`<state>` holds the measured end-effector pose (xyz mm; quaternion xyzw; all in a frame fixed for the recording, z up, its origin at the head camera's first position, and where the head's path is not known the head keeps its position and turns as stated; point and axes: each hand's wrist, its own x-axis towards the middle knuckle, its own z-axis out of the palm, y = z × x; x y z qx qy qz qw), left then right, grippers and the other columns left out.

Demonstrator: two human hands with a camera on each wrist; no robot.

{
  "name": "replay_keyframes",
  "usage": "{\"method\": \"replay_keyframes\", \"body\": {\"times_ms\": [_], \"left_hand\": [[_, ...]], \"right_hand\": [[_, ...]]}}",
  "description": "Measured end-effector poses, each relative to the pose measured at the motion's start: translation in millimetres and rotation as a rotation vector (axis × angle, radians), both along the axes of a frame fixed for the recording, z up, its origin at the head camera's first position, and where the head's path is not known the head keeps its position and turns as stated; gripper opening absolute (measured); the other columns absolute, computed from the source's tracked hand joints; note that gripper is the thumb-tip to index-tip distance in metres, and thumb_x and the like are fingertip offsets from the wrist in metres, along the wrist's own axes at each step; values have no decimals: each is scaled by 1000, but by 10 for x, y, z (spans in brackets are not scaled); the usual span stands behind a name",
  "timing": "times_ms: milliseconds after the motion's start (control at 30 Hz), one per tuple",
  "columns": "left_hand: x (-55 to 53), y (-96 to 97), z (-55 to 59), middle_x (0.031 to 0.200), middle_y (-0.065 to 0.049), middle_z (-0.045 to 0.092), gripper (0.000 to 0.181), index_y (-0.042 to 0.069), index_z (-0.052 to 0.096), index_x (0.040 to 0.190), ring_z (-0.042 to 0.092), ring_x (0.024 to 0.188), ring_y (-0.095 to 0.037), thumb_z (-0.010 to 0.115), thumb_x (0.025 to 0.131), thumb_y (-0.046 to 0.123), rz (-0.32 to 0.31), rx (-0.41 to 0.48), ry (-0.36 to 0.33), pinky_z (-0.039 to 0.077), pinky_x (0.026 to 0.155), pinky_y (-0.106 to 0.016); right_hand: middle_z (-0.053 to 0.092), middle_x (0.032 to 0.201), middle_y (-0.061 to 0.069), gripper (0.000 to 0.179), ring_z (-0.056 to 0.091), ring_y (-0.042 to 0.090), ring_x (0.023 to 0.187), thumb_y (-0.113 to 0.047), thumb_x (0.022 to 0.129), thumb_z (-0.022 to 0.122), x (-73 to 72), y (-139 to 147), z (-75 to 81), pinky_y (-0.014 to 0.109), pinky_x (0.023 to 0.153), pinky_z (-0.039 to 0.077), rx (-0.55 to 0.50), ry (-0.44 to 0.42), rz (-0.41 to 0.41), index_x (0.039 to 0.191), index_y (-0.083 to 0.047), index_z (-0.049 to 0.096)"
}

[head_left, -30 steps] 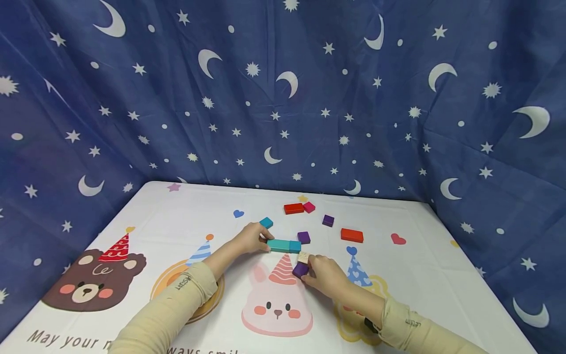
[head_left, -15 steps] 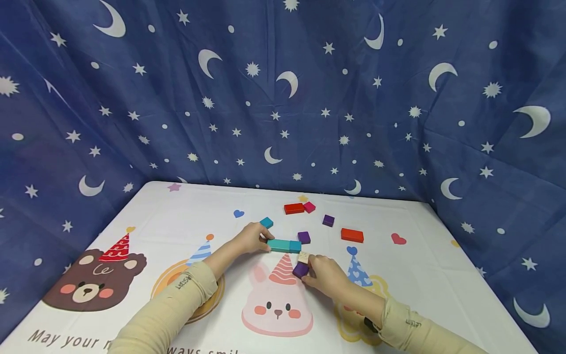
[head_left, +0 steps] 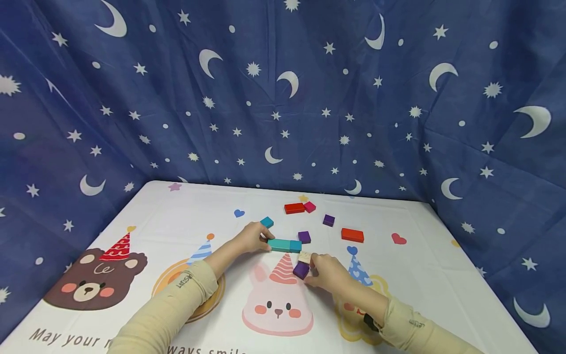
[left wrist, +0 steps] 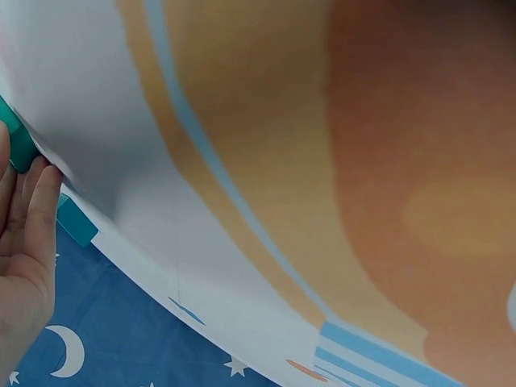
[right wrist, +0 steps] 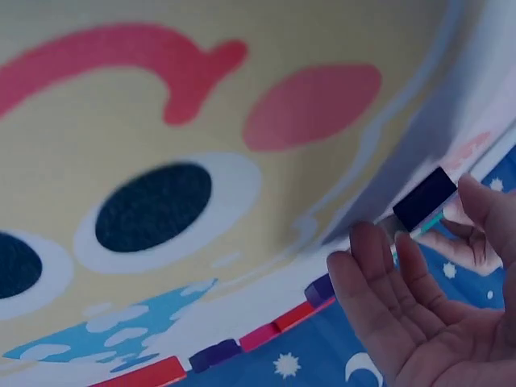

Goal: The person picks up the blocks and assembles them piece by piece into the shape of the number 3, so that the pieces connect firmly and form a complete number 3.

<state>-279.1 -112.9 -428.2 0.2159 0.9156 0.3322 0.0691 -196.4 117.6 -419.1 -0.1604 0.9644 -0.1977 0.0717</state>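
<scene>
My left hand (head_left: 252, 238) pinches the left end of a long teal block (head_left: 279, 245) between thumb and fingers. At its right end, a small blue block (head_left: 295, 246) sits flush against it. Just in front lie a cream block (head_left: 304, 257) and a purple block (head_left: 301, 270), touching each other. My right hand (head_left: 328, 273) is at their right side, index finger beside the cream one and thumb by the purple one. In the right wrist view its fingers (right wrist: 371, 290) are fairly straight, with the dark purple block (right wrist: 425, 199) between thumb tip and index tip.
Behind lie two purple blocks, one near (head_left: 304, 237) and one farther (head_left: 328, 220), plus a red block (head_left: 352, 235) on the right. Another red block (head_left: 294, 208) touches a pink block (head_left: 310, 207). A blue block (head_left: 267, 222) is beyond my left hand. A curtain (head_left: 283, 98) stands behind the table.
My right hand has shifted very slightly right, showing a little more of the cream and purple blocks. The left hand and the teal block stay put.
</scene>
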Motion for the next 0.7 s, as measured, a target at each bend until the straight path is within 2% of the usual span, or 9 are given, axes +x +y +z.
{"method": "replay_keyframes", "body": {"times_ms": [333, 700], "left_hand": [[1, 4, -1, 101, -14, 72, 29, -1, 71, 102, 70, 86, -20, 77, 74, 4, 10, -5, -5, 56, 80, -29], [1, 9, 6, 102, -13, 72, 29, 1, 72, 102, 70, 88, -19, 78, 74, 5, 32, -14, -17, 54, 84, -31]], "right_hand": [[58, 77, 3, 29, 48, 14, 70, -15, 72, 81, -21, 49, 41, 25, 64, 46, -12, -69, -1, 91, -4, 62], [61, 80, 2, 25, 48, 15, 72, -12, 72, 80, -21, 178, 67, 31, 71, 48, -14, -58, 52, 87, -6, 62]]}}
